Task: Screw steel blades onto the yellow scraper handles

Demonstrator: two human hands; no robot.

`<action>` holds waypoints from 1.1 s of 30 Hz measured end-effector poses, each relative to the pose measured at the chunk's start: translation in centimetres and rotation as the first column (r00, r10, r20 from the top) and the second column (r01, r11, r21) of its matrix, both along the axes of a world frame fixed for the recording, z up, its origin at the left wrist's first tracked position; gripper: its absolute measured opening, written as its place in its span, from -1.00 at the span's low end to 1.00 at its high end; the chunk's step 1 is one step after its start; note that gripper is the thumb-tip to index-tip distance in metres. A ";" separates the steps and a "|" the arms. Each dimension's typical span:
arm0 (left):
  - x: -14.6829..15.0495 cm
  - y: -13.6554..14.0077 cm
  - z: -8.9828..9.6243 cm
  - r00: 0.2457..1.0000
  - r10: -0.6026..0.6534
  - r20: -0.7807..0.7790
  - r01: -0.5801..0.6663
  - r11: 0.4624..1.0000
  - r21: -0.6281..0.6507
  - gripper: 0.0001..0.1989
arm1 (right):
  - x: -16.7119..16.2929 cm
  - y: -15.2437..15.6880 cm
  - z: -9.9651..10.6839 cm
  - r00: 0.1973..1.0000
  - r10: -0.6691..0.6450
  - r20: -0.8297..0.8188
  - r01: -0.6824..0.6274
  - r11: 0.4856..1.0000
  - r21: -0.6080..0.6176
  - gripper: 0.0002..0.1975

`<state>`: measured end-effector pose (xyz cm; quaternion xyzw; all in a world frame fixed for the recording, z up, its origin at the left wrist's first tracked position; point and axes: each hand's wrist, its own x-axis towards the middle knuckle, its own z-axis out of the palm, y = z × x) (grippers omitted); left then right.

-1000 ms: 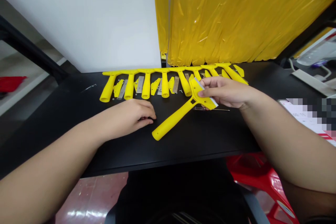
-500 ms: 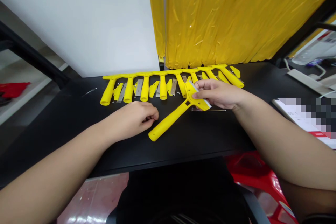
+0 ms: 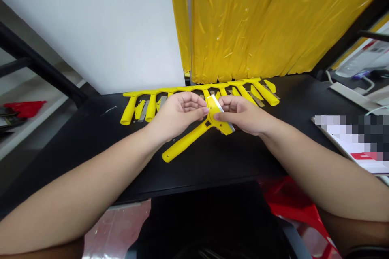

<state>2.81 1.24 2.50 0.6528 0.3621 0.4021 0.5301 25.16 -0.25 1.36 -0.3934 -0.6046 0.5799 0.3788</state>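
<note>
My right hand (image 3: 244, 116) grips the wide head of a yellow scraper (image 3: 187, 141), thumb on its face and fingers behind the blade side. A pale blade edge (image 3: 216, 102) runs along the head. The scraper's handle slants down to the left over the black table. At the head's upper left corner, my left hand (image 3: 179, 115) is closed in a pinch, its thumb and index fingertips against or very near the plastic. Whatever small thing those fingertips may hold is hidden.
Several yellow scraper handles (image 3: 129, 110) lie in a row along the back of the black table (image 3: 194, 174), with yellow plates (image 3: 139, 110) and metal blades (image 3: 144, 111) between them. A tiny ring (image 3: 174, 140) lies left of the held scraper. A yellow plastic curtain (image 3: 249, 24) hangs behind.
My left hand has risen from the tabletop and moved right to the scraper's head. My right hand has brought the scraper slightly left, still gripping it.
</note>
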 end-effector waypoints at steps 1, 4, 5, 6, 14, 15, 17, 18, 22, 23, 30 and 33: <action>0.3 0.0 -0.1 1.000 0.000 0.012 0.001 1.000 -0.007 -0.71 | -0.1 -0.1 0.0 1.000 0.006 -0.004 -0.006 1.000 0.017 -0.66; 0.4 0.2 -0.3 1.000 0.016 0.012 -0.017 1.000 0.004 -0.68 | -0.3 -0.1 0.0 1.000 0.015 0.000 -0.015 0.999 0.044 -0.67; 0.3 0.2 -0.3 1.000 0.026 0.001 -0.026 0.999 0.020 -0.68 | -0.3 -0.1 -0.1 1.000 0.015 0.004 -0.016 0.999 0.049 -0.67; 0.2 0.1 -0.4 0.999 0.039 -0.014 -0.039 0.998 0.046 -0.69 | -0.3 -0.1 -0.2 1.000 0.015 0.007 -0.015 0.999 0.052 -0.68; 0.4 -0.7 0.3 0.949 0.154 -0.274 -0.011 0.888 0.460 -0.93 | -0.6 0.1 -0.6 1.000 0.004 -0.005 -0.003 0.999 0.050 -0.64; 0.4 -0.8 0.5 0.939 0.156 -0.307 0.014 0.874 0.486 -0.95 | -0.6 0.1 -0.6 1.000 0.004 0.000 -0.004 0.999 0.049 -0.63; 0.4 -0.8 0.9 0.910 0.171 -0.377 0.080 0.821 0.565 -0.96 | -0.6 0.1 -0.6 1.000 0.008 0.016 -0.009 0.999 0.049 -0.63; 0.4 -0.7 1.0 0.894 0.187 -0.406 0.115 0.782 0.612 -0.94 | -0.6 0.1 -0.5 1.000 0.014 0.026 -0.015 0.999 0.051 -0.63; 0.3 -0.3 1.4 0.862 0.222 -0.456 0.201 0.676 0.709 -0.86 | -0.4 0.3 -0.7 0.998 0.033 0.047 -0.036 0.997 0.069 -0.67; 0.3 -0.1 1.5 0.858 0.219 -0.465 0.210 0.677 0.706 -0.86 | -0.3 0.4 -0.9 0.998 0.036 0.049 -0.039 0.997 0.070 -0.68; 0.7 0.7 2.8 0.844 0.081 -0.530 0.209 0.860 0.465 -0.82 | -0.1 1.0 -1.8 0.997 0.080 0.025 -0.081 0.993 0.087 -0.69; 0.9 0.9 2.9 0.891 -0.016 -0.453 0.181 0.929 0.324 -0.81 | -0.2 1.0 -1.9 0.995 0.104 -0.002 -0.103 0.990 0.096 -0.70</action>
